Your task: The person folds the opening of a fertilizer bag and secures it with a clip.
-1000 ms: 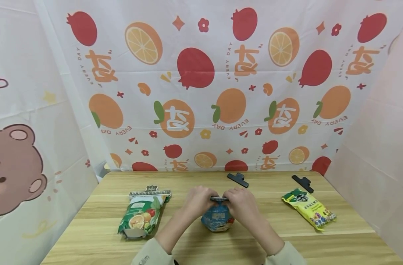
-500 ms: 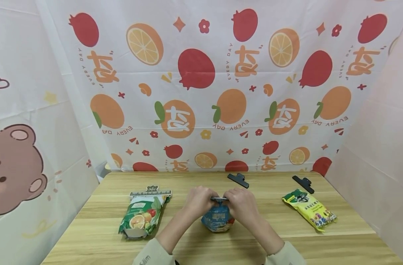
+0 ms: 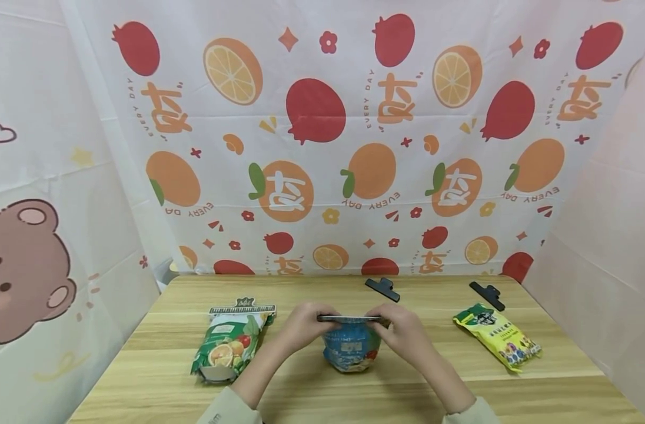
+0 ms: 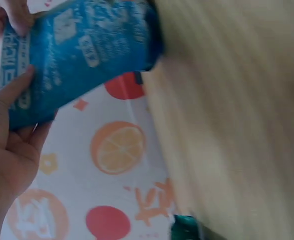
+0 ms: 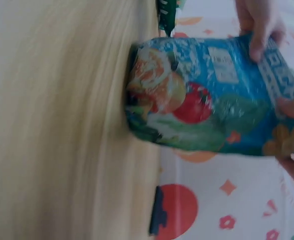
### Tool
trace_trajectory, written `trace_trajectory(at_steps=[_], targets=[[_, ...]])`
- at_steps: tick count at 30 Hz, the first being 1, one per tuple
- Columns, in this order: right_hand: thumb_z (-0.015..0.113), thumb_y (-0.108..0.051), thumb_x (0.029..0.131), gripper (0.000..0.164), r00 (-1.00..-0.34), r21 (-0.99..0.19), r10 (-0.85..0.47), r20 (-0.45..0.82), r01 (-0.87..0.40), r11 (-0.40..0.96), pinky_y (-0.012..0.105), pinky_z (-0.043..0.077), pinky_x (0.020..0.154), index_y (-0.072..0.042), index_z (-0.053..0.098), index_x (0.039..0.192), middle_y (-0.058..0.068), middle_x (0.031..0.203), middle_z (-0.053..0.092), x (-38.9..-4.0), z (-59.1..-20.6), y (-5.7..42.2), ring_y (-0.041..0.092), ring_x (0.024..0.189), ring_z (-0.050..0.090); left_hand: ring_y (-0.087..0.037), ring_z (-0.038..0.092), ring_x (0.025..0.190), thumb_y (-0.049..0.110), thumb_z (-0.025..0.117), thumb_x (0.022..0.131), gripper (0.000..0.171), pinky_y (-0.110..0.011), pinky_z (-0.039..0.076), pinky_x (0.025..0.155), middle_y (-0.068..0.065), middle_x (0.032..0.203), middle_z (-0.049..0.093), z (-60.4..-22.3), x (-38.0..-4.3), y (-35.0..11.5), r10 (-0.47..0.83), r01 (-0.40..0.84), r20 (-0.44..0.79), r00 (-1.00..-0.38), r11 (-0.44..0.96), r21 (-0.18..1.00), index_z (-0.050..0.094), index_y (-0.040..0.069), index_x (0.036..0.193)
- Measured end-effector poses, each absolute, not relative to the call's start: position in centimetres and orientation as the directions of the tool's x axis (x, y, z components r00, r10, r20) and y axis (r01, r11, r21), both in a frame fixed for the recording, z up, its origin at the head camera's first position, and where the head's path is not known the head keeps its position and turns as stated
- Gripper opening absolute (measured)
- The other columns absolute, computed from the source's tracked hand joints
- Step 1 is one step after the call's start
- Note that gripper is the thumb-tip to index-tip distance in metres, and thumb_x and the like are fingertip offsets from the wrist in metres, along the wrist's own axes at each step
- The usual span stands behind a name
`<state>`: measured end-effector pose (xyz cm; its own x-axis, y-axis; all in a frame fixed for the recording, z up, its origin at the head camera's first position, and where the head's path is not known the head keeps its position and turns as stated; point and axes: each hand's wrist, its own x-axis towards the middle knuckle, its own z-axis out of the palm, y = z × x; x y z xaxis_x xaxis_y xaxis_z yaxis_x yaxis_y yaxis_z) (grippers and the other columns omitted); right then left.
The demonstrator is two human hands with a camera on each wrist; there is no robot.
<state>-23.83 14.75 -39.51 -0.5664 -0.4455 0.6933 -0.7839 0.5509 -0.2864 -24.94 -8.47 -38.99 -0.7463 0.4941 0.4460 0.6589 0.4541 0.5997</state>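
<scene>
A blue food bag (image 3: 351,346) with fruit pictures stands upright at the middle of the table, its top folded over into a narrow flat strip. My left hand (image 3: 308,324) pinches the left end of that strip, and my right hand (image 3: 399,327) pinches the right end. In the left wrist view, the left thumb (image 4: 20,86) lies on the front of the blue bag with the fingers behind. The right wrist view has the right thumb (image 5: 293,108) pressed on the lettered strip, fingers beneath it.
On the left of the wooden table (image 3: 158,365) lies a green bag (image 3: 227,347), a patterned clip (image 3: 242,308) across its top. Two black clips lie farther back, one behind the blue bag (image 3: 383,289) and one at right (image 3: 488,295), near a yellow bag (image 3: 499,338).
My hands have moved apart, from close together at the middle of the blue bag's top to its two ends. The top strip now shows wide and flat between them.
</scene>
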Motion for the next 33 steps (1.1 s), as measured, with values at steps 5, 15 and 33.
trace_trajectory(at_steps=[5,15,33], targets=[[0.07,0.0,0.079,0.019,-0.772,-0.658,-0.352,0.528,-0.635,0.405,0.029,0.052,0.064,-0.01,0.068,0.094,-0.003,0.09,0.066,-24.1,-40.2,15.8,0.011,0.081,0.061,-0.011,0.064,0.077,0.002,0.071,0.078,0.014,-0.023,0.052,0.061,-0.005,0.09,0.068,-40.0,-25.1,-9.6,0.46,0.598,0.423,-0.78,0.354,0.719,0.072,0.004,0.092],[0.061,0.01,0.082,0.014,-0.928,-0.891,-0.25,0.276,-0.344,0.295,0.028,0.052,0.067,0.003,0.068,0.092,0.014,0.085,0.067,-24.5,-40.8,16.3,0.019,0.078,0.064,-0.016,0.065,0.074,0.001,0.071,0.078,0.014,-0.023,0.052,0.059,-0.009,0.088,0.069,-40.3,-25.1,-9.7,0.453,0.553,0.393,-0.8,0.301,0.777,0.072,0.001,0.092],[0.033,0.022,0.083,0.047,-0.778,-0.794,-0.53,0.339,-0.539,0.283,0.04,0.042,0.09,0.0,0.055,0.119,0.017,0.119,0.056,-26.2,-38.6,19.3,0.033,0.113,0.049,-0.014,0.064,0.08,0.015,0.067,0.085,0.016,-0.024,0.051,0.064,-0.008,0.095,0.067,-39.1,-24.2,-10.5,0.371,0.454,0.328,-0.869,0.333,0.826,0.072,0.006,0.096]])
